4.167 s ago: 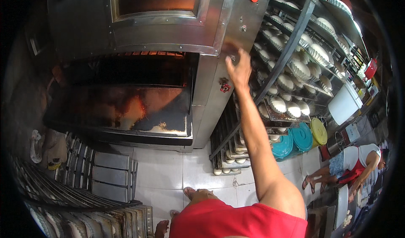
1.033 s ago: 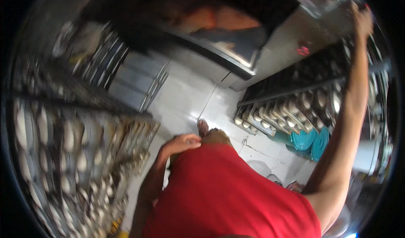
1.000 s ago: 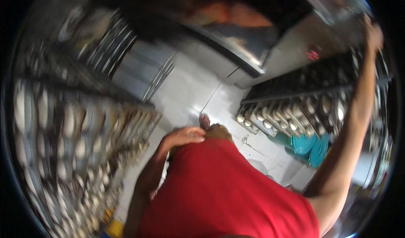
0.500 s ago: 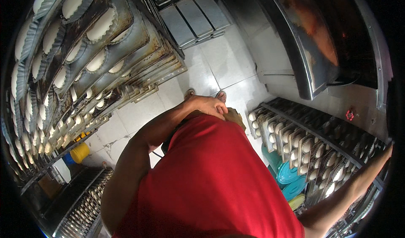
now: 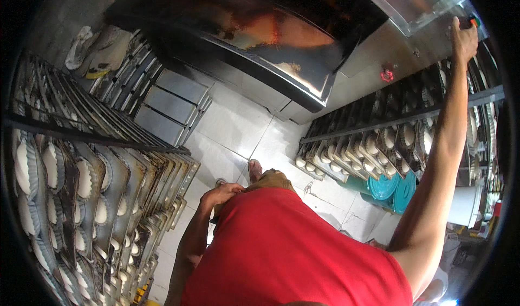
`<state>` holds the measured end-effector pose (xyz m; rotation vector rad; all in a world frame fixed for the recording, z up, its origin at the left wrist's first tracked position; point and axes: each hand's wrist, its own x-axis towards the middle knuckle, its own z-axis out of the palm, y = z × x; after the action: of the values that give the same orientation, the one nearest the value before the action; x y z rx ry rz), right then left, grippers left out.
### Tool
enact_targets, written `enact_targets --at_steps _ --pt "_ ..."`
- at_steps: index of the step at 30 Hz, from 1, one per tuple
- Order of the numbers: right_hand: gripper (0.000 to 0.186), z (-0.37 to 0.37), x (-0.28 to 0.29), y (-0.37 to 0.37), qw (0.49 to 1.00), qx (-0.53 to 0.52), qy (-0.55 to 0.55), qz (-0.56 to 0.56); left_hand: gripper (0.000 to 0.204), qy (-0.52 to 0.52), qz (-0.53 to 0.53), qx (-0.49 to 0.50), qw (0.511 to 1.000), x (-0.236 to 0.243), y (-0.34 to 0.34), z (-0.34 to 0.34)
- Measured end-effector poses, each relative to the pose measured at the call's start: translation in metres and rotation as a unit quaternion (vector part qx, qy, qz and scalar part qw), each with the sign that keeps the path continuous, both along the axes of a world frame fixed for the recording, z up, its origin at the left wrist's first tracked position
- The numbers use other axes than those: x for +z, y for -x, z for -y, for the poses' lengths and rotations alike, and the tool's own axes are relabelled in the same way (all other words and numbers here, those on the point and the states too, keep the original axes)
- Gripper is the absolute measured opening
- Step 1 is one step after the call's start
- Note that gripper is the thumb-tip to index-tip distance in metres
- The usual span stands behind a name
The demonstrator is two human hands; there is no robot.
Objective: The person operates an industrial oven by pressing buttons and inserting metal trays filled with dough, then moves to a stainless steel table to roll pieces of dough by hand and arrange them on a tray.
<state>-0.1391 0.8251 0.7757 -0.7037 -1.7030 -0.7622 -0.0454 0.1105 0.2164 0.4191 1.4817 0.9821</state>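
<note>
Two hands are in view, and only the right hand (image 5: 465,41) is at work: it is stretched far out to a small green-and-orange switch (image 5: 474,22) near the outer edge of the oven's front panel (image 5: 360,92). The step in hand looks to be operating that switch, and what it would call for is a single well-placed fingertip rather than a full grip. The fingers are at the switch, but whether they press it, or merely hover, cannot be told so close to the dark rim. The left hand (image 5: 225,192) rests at the waist by the red shirt (image 5: 292,246), fingers loosely bent (whether they pinch any cloth cannot be told). The panel is smooth, dull steel, with a scalloped red valve wheel (image 5: 387,73) on it, nearer the floor than the switch. Beside it gapes the sooty oven mouth, its deep sill (image 5: 319,92) framed in worn metal. Along the panel's side stands a steel rack (image 5: 401,117) of pale, rounded dough pieces (image 5: 388,138) in fluted moulds; a second rack (image 5: 81,135), on the left, bears more on browned trays. Glossy white tiles (image 5: 233,127) lie between, and ribbed-looking teal lids (image 5: 404,192) sit beyond the right-hand rack.
</note>
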Motion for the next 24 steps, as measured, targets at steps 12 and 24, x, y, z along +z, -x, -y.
enact_targets --at_steps 12,24 --pt "0.082 0.015 -0.004 0.003 0.999 0.028 0.007 -0.015 0.040 0.018 -0.050 -0.046 0.998 0.008 -0.002 -0.004" --pt "0.082 0.011 -0.007 0.003 0.998 0.052 -0.024 -0.023 0.048 0.012 -0.029 -0.040 0.999 -0.005 -0.005 -0.002"
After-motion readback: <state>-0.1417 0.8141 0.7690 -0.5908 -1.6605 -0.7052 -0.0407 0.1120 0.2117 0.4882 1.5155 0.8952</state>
